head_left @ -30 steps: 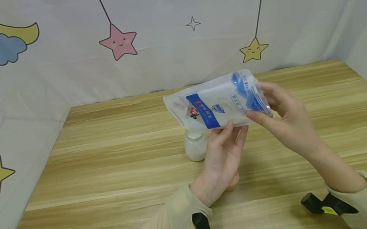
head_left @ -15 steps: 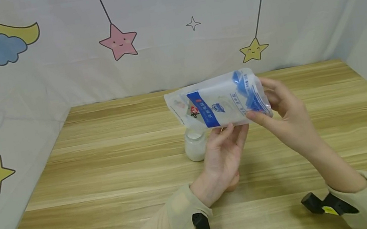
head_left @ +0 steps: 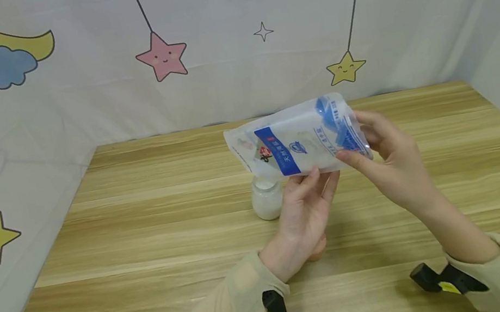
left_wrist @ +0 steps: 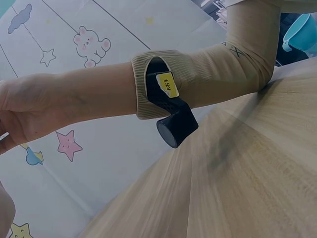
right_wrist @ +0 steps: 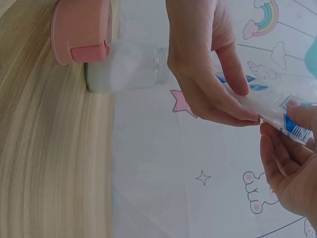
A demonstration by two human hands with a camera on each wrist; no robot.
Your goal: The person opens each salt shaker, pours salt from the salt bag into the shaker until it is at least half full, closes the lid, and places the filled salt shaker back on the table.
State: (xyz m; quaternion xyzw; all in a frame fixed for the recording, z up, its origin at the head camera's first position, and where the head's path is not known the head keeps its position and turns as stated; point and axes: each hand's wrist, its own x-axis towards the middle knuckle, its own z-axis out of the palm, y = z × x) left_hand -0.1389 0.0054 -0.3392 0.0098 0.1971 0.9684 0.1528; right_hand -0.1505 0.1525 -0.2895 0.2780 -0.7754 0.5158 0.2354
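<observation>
1. The bag (head_left: pixel 309 140) covers part of the rim of the glass jar (head_left: pixel 266 203); whether they touch cannot be told.
2. In the right wrist view, the pink container (right_wrist: pixel 81 29) is cut off at the top edge, and the left hand (head_left: pixel 303 210) hides part of the bag.
3. The bag's small print is too blurred to read.
4. Its long axis runs roughly left to right above the worktop (head_left: pixel 162 281), right end tilted up, left end over the jar.
5. Left grip: pinching its lower edge.
6. The right hand (head_left: pixel 394 159): grip closed around its right end.
</observation>
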